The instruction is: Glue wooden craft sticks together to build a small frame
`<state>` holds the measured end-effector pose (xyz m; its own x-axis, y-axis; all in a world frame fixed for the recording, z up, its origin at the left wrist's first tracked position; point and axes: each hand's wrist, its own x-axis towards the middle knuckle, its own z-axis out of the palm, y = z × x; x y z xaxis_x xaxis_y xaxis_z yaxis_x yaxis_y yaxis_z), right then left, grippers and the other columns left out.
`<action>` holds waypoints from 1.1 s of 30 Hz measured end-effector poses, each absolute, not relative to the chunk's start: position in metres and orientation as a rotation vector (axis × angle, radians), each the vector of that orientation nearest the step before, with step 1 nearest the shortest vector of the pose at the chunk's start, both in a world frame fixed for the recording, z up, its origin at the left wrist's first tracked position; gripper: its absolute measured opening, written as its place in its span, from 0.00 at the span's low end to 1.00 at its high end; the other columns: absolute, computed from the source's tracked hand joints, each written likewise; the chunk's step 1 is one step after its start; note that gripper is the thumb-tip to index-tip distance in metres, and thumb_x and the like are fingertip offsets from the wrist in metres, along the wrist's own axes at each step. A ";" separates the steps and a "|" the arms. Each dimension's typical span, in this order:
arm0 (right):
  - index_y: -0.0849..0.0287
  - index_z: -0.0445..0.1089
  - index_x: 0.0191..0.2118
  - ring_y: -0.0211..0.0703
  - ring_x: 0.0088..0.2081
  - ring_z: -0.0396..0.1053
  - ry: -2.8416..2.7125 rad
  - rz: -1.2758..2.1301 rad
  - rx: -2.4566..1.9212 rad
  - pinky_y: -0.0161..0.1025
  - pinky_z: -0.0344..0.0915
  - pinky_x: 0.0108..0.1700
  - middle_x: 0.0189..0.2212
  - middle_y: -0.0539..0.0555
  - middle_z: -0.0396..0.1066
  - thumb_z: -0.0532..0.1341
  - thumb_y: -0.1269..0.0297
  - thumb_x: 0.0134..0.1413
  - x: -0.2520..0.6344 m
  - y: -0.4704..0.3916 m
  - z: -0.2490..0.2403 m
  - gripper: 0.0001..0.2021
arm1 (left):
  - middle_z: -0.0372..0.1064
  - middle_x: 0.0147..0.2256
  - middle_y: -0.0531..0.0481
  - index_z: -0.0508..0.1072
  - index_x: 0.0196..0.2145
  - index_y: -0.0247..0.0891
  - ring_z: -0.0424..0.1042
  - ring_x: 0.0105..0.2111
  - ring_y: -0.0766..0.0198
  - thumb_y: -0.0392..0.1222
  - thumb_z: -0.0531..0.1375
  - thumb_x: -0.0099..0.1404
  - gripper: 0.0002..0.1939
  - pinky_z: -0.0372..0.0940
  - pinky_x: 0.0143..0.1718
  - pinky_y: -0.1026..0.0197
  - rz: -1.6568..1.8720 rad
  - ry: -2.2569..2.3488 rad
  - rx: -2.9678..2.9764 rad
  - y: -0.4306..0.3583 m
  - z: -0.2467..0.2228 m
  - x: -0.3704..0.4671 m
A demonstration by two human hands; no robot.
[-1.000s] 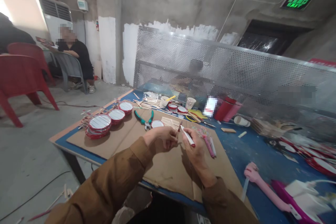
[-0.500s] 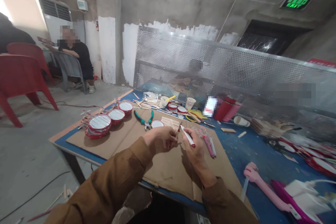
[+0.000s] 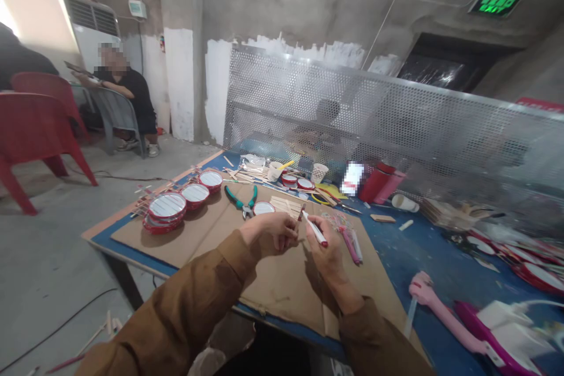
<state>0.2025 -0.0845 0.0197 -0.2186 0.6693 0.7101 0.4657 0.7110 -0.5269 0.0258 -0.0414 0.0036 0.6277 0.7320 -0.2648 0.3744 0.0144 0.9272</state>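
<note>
Over the cardboard sheet (image 3: 282,296), my left hand (image 3: 277,230) pinches a small wooden stick (image 3: 302,211) whose upper end looks reddish. My right hand (image 3: 326,251) is closed around a white marker (image 3: 314,228) with a red end. The marker's tip points up and left, at or very near the stick; I cannot tell whether they touch. Just beyond my left hand lie a small red-rimmed drum (image 3: 264,207) and teal-handled pliers (image 3: 241,202). Light wooden sticks (image 3: 284,205) lie behind the hands. Pink and white pens (image 3: 351,245) rest right of my right hand.
Red-rimmed drums (image 3: 167,205) line the left of the cardboard. Paper cups (image 3: 319,173), a lit phone (image 3: 352,178) and a red bottle (image 3: 378,182) stand at the back. A pink glue gun (image 3: 449,317) and a white plug (image 3: 506,323) lie right. A person (image 3: 127,88) sits far left.
My hands, the stick and the marker stay almost in the same place. The seated person at the far left has shifted slightly, and the thing in that person's hands is tilted differently.
</note>
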 end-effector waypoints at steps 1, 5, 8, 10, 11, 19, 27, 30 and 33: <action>0.60 0.70 0.42 0.49 0.40 0.70 -1.873 0.251 -0.882 0.47 0.67 0.44 0.39 0.59 0.74 0.56 0.58 0.58 0.202 -0.085 0.020 0.13 | 0.67 0.19 0.51 0.68 0.30 0.33 0.69 0.18 0.64 0.40 0.56 0.63 0.07 0.66 0.23 0.60 0.356 0.946 1.594 -0.042 0.005 0.026; 0.59 0.71 0.42 0.49 0.39 0.71 -1.876 0.267 -0.879 0.46 0.67 0.43 0.38 0.58 0.74 0.56 0.58 0.58 0.202 -0.085 0.021 0.12 | 0.67 0.19 0.50 0.68 0.30 0.33 0.69 0.19 0.64 0.40 0.57 0.63 0.07 0.66 0.23 0.61 0.364 0.922 1.584 -0.044 0.006 0.026; 0.59 0.71 0.41 0.48 0.38 0.71 -1.848 0.240 -0.884 0.46 0.68 0.43 0.37 0.58 0.74 0.56 0.58 0.57 0.201 -0.086 0.022 0.12 | 0.67 0.19 0.51 0.67 0.30 0.33 0.69 0.19 0.65 0.43 0.59 0.61 0.09 0.65 0.23 0.62 0.359 0.915 1.574 -0.043 0.005 0.026; 0.59 0.70 0.41 0.49 0.39 0.71 -1.846 0.225 -0.881 0.47 0.68 0.43 0.37 0.58 0.74 0.56 0.58 0.57 0.202 -0.086 0.022 0.12 | 0.68 0.20 0.52 0.67 0.30 0.34 0.69 0.19 0.65 0.44 0.59 0.61 0.10 0.65 0.23 0.62 0.352 0.918 1.569 -0.042 0.004 0.026; 0.59 0.70 0.41 0.49 0.39 0.71 -1.853 0.223 -0.877 0.47 0.67 0.44 0.37 0.58 0.74 0.56 0.58 0.58 0.202 -0.086 0.022 0.12 | 0.68 0.20 0.52 0.67 0.31 0.34 0.69 0.19 0.65 0.44 0.59 0.61 0.10 0.65 0.23 0.62 0.355 0.917 1.571 -0.042 0.004 0.026; 0.58 0.70 0.38 0.47 0.35 0.71 -1.833 0.210 -0.889 0.44 0.68 0.39 0.34 0.56 0.74 0.56 0.59 0.57 0.201 -0.088 0.025 0.10 | 0.67 0.19 0.51 0.68 0.29 0.34 0.70 0.19 0.64 0.48 0.61 0.60 0.13 0.65 0.23 0.62 0.364 0.913 1.586 -0.041 0.003 0.025; 0.58 0.69 0.39 0.46 0.36 0.71 -1.772 0.171 -0.906 0.43 0.68 0.39 0.34 0.56 0.74 0.55 0.59 0.58 0.203 -0.086 0.026 0.10 | 0.67 0.19 0.52 0.68 0.29 0.34 0.68 0.17 0.66 0.49 0.61 0.60 0.14 0.64 0.21 0.64 0.365 0.916 1.559 -0.030 -0.010 0.029; 0.58 0.70 0.38 0.47 0.35 0.71 -1.752 0.169 -0.921 0.43 0.68 0.38 0.33 0.56 0.74 0.55 0.58 0.57 0.203 -0.086 0.026 0.11 | 0.67 0.17 0.52 0.68 0.28 0.34 0.67 0.16 0.67 0.46 0.60 0.61 0.12 0.63 0.20 0.65 0.360 0.912 1.555 -0.028 -0.013 0.031; 0.58 0.70 0.39 0.49 0.38 0.71 -1.750 0.159 -0.913 0.44 0.68 0.40 0.35 0.58 0.74 0.56 0.57 0.57 0.204 -0.085 0.026 0.11 | 0.67 0.17 0.52 0.68 0.27 0.34 0.67 0.16 0.67 0.46 0.61 0.60 0.12 0.62 0.21 0.65 0.351 0.921 1.525 -0.030 -0.011 0.031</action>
<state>0.2037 -0.0851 0.0263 -0.1008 0.6435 0.7588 0.4962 0.6935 -0.5223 0.0309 -0.0302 -0.0106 0.6338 0.7169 -0.2905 0.3416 0.0775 0.9366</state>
